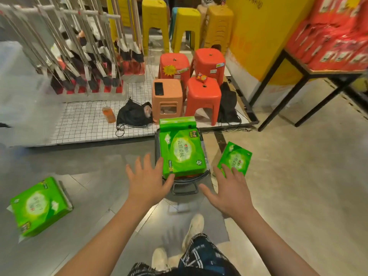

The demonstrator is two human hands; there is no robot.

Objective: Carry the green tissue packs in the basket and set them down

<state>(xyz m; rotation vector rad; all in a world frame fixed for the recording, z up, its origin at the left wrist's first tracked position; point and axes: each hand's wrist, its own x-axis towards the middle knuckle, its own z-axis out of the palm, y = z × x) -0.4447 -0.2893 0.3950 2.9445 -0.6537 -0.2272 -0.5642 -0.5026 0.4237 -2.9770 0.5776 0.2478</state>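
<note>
A black shopping basket (185, 187) stands on the floor ahead, stacked with green tissue packs (182, 152). My left hand (148, 180) is spread with straight fingers at the basket's left side, its thumb at the lower corner of the top pack. My right hand (232, 191) is also spread and holds nothing; its fingertips overlap the near edge of a smaller green pack (236, 158) lying on the floor to the basket's right. Another green pack (40, 206) lies on the floor at the far left.
Red and orange plastic stools (203, 94) stand behind the basket on a white grid platform (83, 124), with a black bag (133, 114) and an orange bottle (109, 114). Brooms (83, 56) hang at left. A black-framed table (310, 72) with red packs is right.
</note>
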